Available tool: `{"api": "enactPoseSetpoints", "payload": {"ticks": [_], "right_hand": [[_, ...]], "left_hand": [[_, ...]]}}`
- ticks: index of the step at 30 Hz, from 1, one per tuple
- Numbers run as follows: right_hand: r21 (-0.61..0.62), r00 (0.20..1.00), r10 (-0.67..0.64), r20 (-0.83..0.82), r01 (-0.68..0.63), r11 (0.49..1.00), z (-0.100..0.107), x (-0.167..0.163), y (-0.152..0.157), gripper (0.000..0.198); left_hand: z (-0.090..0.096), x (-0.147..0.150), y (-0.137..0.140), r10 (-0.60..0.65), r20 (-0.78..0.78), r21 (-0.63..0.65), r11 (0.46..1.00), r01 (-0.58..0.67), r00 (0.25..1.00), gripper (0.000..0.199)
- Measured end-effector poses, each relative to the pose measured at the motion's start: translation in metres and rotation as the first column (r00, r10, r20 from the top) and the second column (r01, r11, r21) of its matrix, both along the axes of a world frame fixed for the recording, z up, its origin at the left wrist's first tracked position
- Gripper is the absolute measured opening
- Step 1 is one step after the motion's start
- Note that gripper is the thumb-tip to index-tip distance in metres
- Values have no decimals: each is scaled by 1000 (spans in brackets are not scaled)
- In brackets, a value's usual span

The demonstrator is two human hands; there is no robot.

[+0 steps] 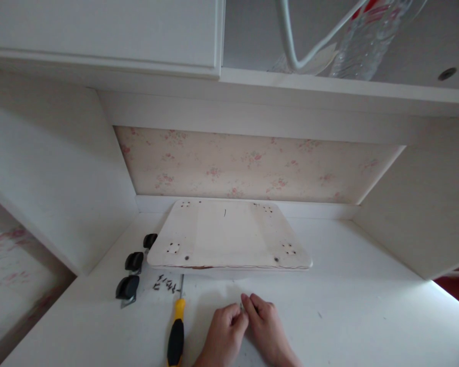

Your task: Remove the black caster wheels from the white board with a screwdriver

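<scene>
We hold both hands close together at the near edge of the desk [367,306]: the left hand [224,334] and the right hand [270,329] meet at the fingertips, where they pinch a small part [241,306] between them; it is too small to identify, though it may be one of the screws. Holding it in both hands above the surface keeps so small a piece from dropping and lets it be turned. Just left of the left hand lies a screwdriver [177,329], yellow and black handle toward us, thin metal shaft pointing away, within easy reach. At its tip, a loose cluster of small dark screws [165,284] lies scattered on the smooth white surface. Farther left, three black caster wheels [132,272] stand in a row, grouped clear of the work area. Beyond the hands lies a flat white board [229,234] with rounded corners, worn at its near edge; each corner carries a group of small holes, apparently mounting points. Behind it stands a pale floral back panel [252,165].
</scene>
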State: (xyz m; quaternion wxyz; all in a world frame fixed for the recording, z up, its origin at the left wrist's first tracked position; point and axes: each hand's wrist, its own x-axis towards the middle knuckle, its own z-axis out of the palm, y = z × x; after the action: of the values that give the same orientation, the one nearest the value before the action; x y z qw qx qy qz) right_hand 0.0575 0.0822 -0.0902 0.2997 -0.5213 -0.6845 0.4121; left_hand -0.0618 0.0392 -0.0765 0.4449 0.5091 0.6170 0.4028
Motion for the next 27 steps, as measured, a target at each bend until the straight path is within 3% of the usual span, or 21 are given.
{"api": "enactPoseSetpoints", "payload": {"ticks": [4,6,9,12,14,16,22,27], "right_hand": [[-33,993,-64,-104,61,998,2,1,4,43],[-160,957,-143,-253,104,982,3,3,9,40],[-452,781,-405,-476,178,874,8,7,18,69],[-598,516,-561,-647,114,794,18,14,28,60],[-629,363,-579,-730,-25,777,26,20,34,37],[-638,280,-588,-759,-136,758,32,25,40,23],[-609,215,-572,-792,-201,768,36,29,53,12],[-585,158,-563,-811,-178,792,32,26,59,20]], "left_hand": [[0,1,1,-16,-26,0,1000,16,1000,31],[1,2,2,-27,-35,-6,1000,26,999,31],[2,2,4,-16,-38,-29,999,15,999,32],[2,2,5,-8,-27,-43,999,7,1000,33],[2,2,5,-18,-21,-40,999,17,1000,34],[1,2,5,-20,-14,-36,999,19,1000,34],[-1,3,2,-5,41,-22,1000,6,999,35],[3,3,-2,-3,2,0,1000,3,1000,34]]}}
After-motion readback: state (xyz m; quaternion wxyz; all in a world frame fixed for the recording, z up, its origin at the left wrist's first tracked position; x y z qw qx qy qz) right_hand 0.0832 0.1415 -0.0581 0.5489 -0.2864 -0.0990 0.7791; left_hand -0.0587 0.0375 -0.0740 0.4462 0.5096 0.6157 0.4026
